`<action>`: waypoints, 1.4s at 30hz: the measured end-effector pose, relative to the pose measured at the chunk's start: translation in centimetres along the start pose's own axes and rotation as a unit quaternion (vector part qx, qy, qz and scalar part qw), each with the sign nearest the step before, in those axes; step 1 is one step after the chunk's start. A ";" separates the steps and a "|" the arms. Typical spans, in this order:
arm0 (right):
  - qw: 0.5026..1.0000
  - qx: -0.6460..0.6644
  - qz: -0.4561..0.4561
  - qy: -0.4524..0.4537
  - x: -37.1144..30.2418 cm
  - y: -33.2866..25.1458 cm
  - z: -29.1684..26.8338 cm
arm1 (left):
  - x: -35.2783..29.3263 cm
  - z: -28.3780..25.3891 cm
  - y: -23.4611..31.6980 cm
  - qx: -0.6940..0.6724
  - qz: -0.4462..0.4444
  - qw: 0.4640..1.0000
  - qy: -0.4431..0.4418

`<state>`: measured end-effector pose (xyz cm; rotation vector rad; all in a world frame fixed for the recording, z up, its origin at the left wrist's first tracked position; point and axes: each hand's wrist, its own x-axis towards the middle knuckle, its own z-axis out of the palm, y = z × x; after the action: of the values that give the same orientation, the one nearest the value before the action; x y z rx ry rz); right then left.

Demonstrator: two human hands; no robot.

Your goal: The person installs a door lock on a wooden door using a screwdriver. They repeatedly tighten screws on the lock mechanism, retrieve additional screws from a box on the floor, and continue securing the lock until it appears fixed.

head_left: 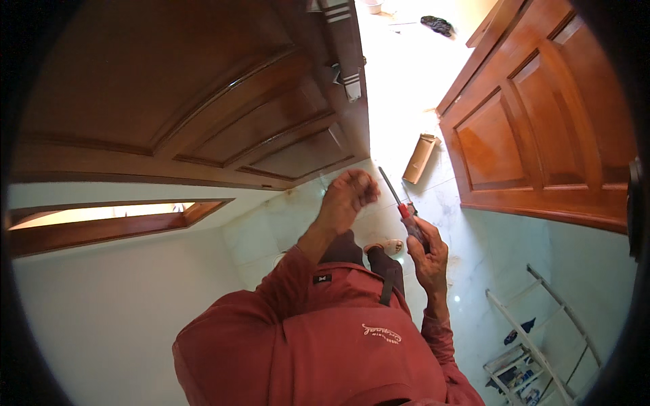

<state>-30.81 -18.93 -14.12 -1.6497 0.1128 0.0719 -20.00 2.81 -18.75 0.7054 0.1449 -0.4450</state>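
Observation:
A screwdriver [408,211] with a dark handle, a red collar and a long metal shaft is gripped in my right hand [430,256], its shaft slanting up and to the left. A second, thinner metal piece shows beside the shaft; its kind is unclear. My left hand [350,195] is raised just left of the screwdriver's tip, apart from it. Its fingers are curled together, and whatever they may hold is hidden. Closest to the left hand is the lower edge of a dark wooden door [271,128], with metal lock hardware [351,86] on its edge.
Another wooden panel door [535,122] stands at the right. Between the doors, an open cardboard box [421,159] lies on the tiled floor. A metal ladder [535,345] is at the lower right, with items on it. A black bundle [437,26] lies in the bright area beyond.

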 end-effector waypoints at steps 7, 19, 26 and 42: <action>0.988 -0.095 -0.086 0.081 -0.3 -5.9 6.6 | -0.5 3.8 7.0 -0.118 0.048 0.991 -0.043; 0.977 -0.134 -0.098 0.138 -0.5 -9.1 16.0 | -2.8 1.5 14.4 -0.184 -0.011 0.980 -0.078; 0.971 -0.146 -0.100 0.162 0.3 -9.3 17.5 | -2.0 0.8 15.3 -0.176 -0.009 0.980 -0.091; 0.967 -0.187 -0.091 0.149 3.8 -8.5 13.1 | 2.2 2.9 14.1 -0.217 -0.014 0.974 -0.061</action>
<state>-25.75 -5.34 -7.18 -2.0326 0.1848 -0.3134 -11.87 9.64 -8.82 0.2464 0.1310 -0.4637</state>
